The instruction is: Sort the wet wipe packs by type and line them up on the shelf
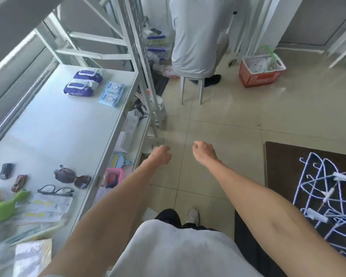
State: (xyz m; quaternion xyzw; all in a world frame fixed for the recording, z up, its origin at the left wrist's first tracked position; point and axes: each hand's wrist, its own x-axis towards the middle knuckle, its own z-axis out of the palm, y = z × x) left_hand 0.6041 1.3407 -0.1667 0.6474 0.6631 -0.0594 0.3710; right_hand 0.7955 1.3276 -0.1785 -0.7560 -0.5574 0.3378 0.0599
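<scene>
Wipe packs lie grouped at the far end of the shelf: purple pair, blue pair just beside. My left hand and right hand are curled, empty, over the floor. Sorting seems done; next comes squaring the rows.

Our left hand and right hand are out over the floor tiles, near each other but apart, fingers curled in, holding nothing.

White shelf on the left. Far end: two purple wipe packs lying side by side, touching. Just right of them, two pale blue wipe packs, also together.

Near end of the same shelf: sunglasses, clear glasses, a green brush, blurred.

Far ahead we note a seated person on a white stool, back to us. Red basket on the floor to the right of them. Near right, white hangers lie on a dark mat.
</scene>
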